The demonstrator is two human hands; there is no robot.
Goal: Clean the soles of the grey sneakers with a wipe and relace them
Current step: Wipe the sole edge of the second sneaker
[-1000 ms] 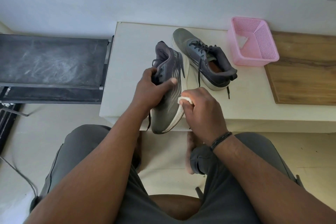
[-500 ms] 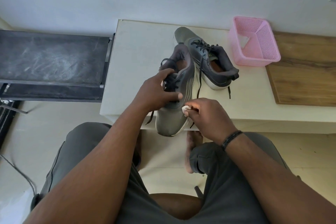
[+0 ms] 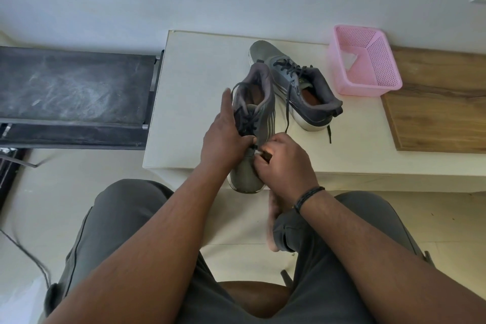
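Grey sneaker [image 3: 259, 123] sits upright at the tabletop's [image 3: 194, 81] near edge. Our left hand [image 3: 223, 134] holds its laces; our right hand [image 3: 282, 158] pinches the white wipe [image 3: 256, 152] by its side. The far sneaker [image 3: 297, 87] waits, laces loose. We think relacing is still left.

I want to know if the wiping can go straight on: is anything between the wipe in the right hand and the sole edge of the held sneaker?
Nothing visible does. The right hand pinches the white wipe right against the side of the held sneaker, which the left hand grips over its laces. The second sneaker sits apart, farther back on the table.
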